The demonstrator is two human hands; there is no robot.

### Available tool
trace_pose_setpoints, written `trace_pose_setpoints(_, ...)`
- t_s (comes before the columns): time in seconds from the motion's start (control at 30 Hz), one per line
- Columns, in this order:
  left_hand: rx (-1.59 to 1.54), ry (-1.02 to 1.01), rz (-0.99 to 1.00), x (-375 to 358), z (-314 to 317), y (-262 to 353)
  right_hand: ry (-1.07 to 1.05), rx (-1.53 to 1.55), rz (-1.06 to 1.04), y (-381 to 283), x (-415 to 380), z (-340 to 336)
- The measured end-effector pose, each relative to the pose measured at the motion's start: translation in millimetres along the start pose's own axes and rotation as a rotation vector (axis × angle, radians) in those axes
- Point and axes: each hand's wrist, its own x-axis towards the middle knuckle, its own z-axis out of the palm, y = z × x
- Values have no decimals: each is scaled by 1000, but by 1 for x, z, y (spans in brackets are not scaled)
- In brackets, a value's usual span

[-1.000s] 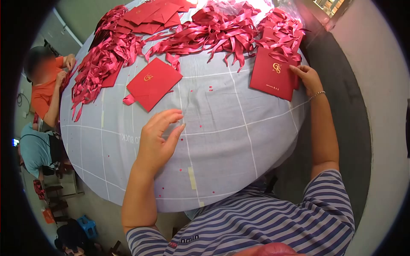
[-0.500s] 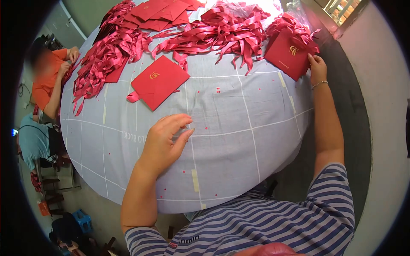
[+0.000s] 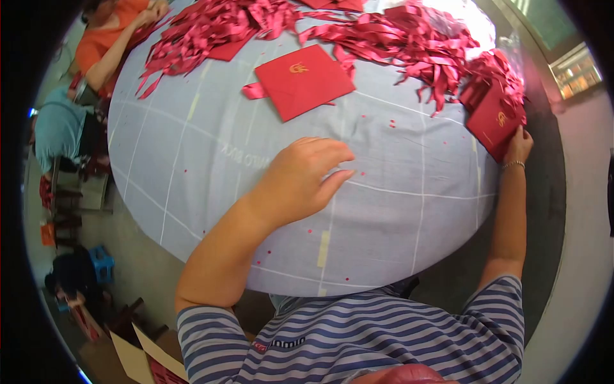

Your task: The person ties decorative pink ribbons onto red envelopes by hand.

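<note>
My left hand (image 3: 308,174) hovers over the middle of the cloth-covered table, its thumb and fingers apart and nothing between them. Beyond it lies a red envelope (image 3: 304,83) with a gold emblem, a ribbon end sticking out at its left side. At the right edge of the table, my right hand (image 3: 519,146) has its fingers closed on the lower corner of a red folder (image 3: 494,121). This folder also bears a gold emblem, and red ribbons (image 3: 502,73) lie over its top.
Heaps of red ribbon (image 3: 409,41) spread along the table's far side, with another heap (image 3: 217,32) at the far left. A person in orange (image 3: 105,45) works at the left edge. An open carton (image 3: 144,352) and a blue stool (image 3: 102,264) stand lower left.
The view has turned, so the table's contents appear higher and farther right. My left hand is closer to the envelope's lower right side. My right hand still grips the folder.
</note>
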Motion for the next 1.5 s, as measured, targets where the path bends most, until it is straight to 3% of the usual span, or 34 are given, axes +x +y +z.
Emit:
trace_pose_setpoints(0.07,22,24,-2,0,0,-2,244,-382,-289,-45,-30,8)
trace_pose_setpoints(0.1,37,32,17,0,0,-3,267,-494,-602,-61,-41,11)
trace_pose_setpoints(0.23,87,47,0,-1,2,-10,-490,-78,-768,-149,-125,54)
trace_pose_setpoints(0.27,105,43,-2,-1,2,-12,-708,-57,-568,-169,-152,67)
trace_pose_setpoints(0.3,125,40,-4,-1,2,-14,-887,-29,-638,-178,-168,85)
trace_pose_setpoints(0.4,93,54,-69,0,-1,-18,-1153,-150,-781,-230,-245,119)
trace_pose_setpoints(0.43,100,57,-72,-1,-1,-22,-1171,-110,-1007,-231,-256,136)
trace_pose_setpoints(0.5,63,109,-157,0,-1,-31,-1142,-212,-1217,-242,-282,166)
trace_pose_setpoints(0.73,47,123,-272,2,-10,-38,-1272,-540,-1327,-284,-300,198)
trace_pose_setpoints(0.8,247,424,-65,5,-13,-48,-1185,-487,-1381,-278,-298,186)
trace_pose_setpoints(0.87,358,692,-88,10,-14,-54,-1042,-298,-1494,-284,-305,148)
trace_pose_setpoints(0.9,363,816,-103,12,-16,-54,-1058,-295,-1494,-285,-308,129)
trace_pose_setpoints(0.97,491,827,-118,9,-27,-53,-1106,-309,-1449,-285,-317,89)
trace_pose_setpoints(1.07,-58,214,-585,6,-34,-44,-1237,-264,-1291,-282,-321,44)
trace_pose_setpoints(1.17,-112,126,-467,4,-21,-36,-1393,-286,-1191,-269,-323,26)
trace_pose_setpoints(1.27,-216,23,-564,4,-19,-30,-1462,-127,-1144,-259,-315,26)
trace_pose_setpoints(1.33,-241,-22,-628,4,-18,-30,-1442,-32,-1035,-254,-304,39)
trace_pose_setpoints(1.4,-92,17,-494,3,-17,-34,-1299,54,-972,-243,-295,67)
trace_pose_setpoints(1.5,-81,-21,-509,4,-16,-32,-1248,25,-958,-242,-277,116)
